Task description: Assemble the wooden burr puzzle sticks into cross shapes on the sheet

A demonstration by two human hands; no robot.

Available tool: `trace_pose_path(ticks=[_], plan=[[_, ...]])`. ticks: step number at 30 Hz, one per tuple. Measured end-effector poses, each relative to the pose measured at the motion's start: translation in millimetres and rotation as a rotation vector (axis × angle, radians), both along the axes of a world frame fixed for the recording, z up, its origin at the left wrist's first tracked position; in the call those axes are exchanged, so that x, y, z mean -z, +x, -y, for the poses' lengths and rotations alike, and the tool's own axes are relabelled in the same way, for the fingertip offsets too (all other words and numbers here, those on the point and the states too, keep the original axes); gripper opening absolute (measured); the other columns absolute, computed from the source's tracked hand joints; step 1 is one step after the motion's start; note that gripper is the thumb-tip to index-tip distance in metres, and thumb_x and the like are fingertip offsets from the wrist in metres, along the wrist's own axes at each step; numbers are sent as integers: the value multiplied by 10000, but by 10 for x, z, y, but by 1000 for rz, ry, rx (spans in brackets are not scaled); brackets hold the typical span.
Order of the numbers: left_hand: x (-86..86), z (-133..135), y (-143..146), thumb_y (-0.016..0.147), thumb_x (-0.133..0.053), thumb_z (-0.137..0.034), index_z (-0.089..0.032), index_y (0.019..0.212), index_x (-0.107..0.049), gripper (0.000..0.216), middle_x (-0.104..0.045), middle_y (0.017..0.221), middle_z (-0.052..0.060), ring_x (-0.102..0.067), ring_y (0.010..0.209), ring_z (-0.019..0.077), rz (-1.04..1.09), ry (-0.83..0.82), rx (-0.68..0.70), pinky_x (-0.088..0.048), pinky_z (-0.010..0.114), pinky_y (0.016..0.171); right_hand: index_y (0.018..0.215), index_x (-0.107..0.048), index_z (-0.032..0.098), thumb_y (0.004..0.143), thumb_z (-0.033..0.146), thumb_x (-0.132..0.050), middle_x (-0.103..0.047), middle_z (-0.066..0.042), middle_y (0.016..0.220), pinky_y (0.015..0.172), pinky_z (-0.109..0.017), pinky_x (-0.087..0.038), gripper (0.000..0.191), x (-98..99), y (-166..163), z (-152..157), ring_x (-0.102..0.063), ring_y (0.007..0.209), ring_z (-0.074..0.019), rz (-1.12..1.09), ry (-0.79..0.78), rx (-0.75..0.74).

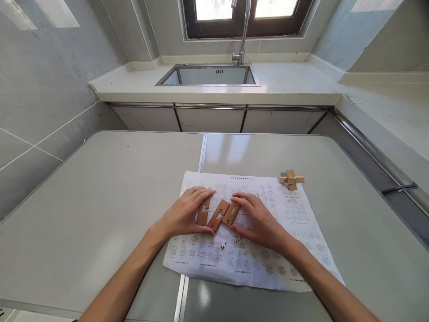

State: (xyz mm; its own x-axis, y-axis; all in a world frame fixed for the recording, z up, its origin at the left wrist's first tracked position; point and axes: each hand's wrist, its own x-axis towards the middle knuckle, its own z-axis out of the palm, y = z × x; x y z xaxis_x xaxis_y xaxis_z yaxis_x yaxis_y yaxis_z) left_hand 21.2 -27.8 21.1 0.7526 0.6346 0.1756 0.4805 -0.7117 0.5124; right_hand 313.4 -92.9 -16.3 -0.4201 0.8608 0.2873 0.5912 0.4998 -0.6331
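Note:
Three flat brown wooden puzzle pieces (217, 213) with cut-out slots lie side by side on a printed instruction sheet (288, 232). My left hand (186, 214) rests on the sheet with its fingers touching the leftmost piece. From the other side, my right hand (259, 221) has its fingertips against the rightmost piece. Both hands lie flat and frame the pieces without lifting them. A small assembled wooden cross puzzle (291, 180) stands at the sheet's far right corner, away from both hands.
The sheet lies on a grey table (100, 201) with a seam down its middle. Beyond it runs a white counter (288, 85) with a steel sink (209, 75) and a tap (241, 31) under a window. Tiled walls stand left and right.

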Motion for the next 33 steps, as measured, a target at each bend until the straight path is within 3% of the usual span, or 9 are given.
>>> trace_pose_path(ticks=[3, 8, 14, 18, 23, 28, 33], plan=[[-38, -78, -88, 709, -927, -650, -266, 1555, -457, 1041, -579, 1514, 153, -519, 1426, 374, -14, 38, -8, -455, 553, 1203, 1511, -459, 319, 926, 323, -776, -553, -138, 1509, 1147, -599, -524, 665, -17, -5, 1, -544, 1407, -373, 0, 9, 12], [-100, -171, -220, 836, -878, -542, -260, 1426, -603, 710, -621, 1461, 134, -545, 1392, 352, -53, 46, -47, -468, 546, 1182, 1504, -463, 297, 925, 260, -728, -512, -151, 1532, 1180, -604, -487, 639, -32, -4, 5, -502, 1445, -374, 7, 9, 32], [-138, -137, -196, 960, -675, -264, -252, 1403, -624, 446, -632, 1446, 118, -584, 1356, 316, -48, 58, -89, -488, 499, 1158, 1509, -470, 305, 906, 293, -738, -462, -152, 1582, 1179, -617, -482, 660, -4, -5, 5, -473, 1479, -393, 28, 8, 86], [-114, -107, -135, 978, -687, -346, -253, 1294, -670, 330, -658, 1409, 109, -609, 1320, 313, -50, 89, -144, -494, 499, 1132, 1513, -463, 292, 928, 382, -764, -464, -164, 1587, 1188, -624, -466, 664, 27, -6, -11, -469, 1476, -396, 64, 28, 143], [-55, -105, -129, 1034, -593, -308, -238, 1119, -665, 131, -687, 1333, 92, -639, 1225, 277, -35, 111, -186, -510, 460, 1064, 1523, -437, 309, 950, 292, -702, -499, -140, 1562, 1203, -607, -460, 631, 13, 2, -19, -473, 1474, -372, 47, 29, 149], [-2, -112, -140, 998, -617, -318, -207, 1211, -590, 242, -686, 1184, 106, -649, 1071, 288, -70, 130, -350, -529, 451, 956, 1559, -418, 324, 946, 334, -716, -483, -141, 1577, 1196, -641, -457, 681, 8, 4, -13, -457, 1485, -395, 50, 15, 174], [25, -125, -147, 996, -637, -431, -213, 1011, -578, 227, -655, 1044, 81, -606, 944, 273, -119, 98, -408, -510, 427, 863, 1525, -463, 305, 965, 375, -731, -539, -144, 1522, 1191, -636, -463, 625, 4, 3, -27, -490, 1445, -385, 35, 12, 203]])
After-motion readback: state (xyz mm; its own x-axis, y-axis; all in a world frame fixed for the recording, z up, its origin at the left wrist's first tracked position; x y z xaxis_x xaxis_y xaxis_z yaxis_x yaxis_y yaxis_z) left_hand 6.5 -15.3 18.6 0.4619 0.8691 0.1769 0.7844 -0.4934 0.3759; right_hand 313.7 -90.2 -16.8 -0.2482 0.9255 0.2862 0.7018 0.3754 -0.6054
